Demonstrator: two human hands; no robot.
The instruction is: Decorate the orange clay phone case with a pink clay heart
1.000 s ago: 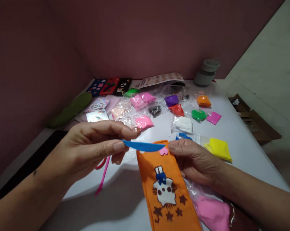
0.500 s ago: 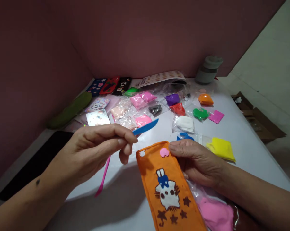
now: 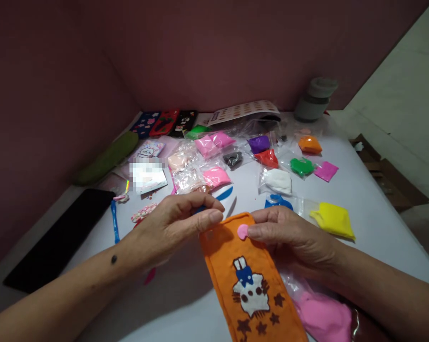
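An orange clay-covered phone case (image 3: 228, 266) is tilted up in front of me, showing an upside-down white cat figure in blue and several brown stars. My right hand (image 3: 296, 235) grips its upper right edge, the thumb against a small pink clay piece (image 3: 243, 232) near the top. My left hand (image 3: 185, 218) is closed around a blue clay knife (image 3: 224, 193), whose blade sticks out beyond the fingers. The left thumb and fingertips are at the case's upper left corner; whether they pinch it I cannot tell. The cutout in that corner is mostly covered.
Several bags of coloured clay lie behind my hands, with a yellow one (image 3: 335, 221) at right and a pink one (image 3: 323, 313) by my right forearm. A blue tool (image 3: 115, 222) and a black slab (image 3: 61, 237) lie left. A jar (image 3: 316, 99) stands at the back.
My left hand has come down and right to the case's top corner with the blue knife. My right thumb has shifted onto the pink piece. The view has moved slightly.
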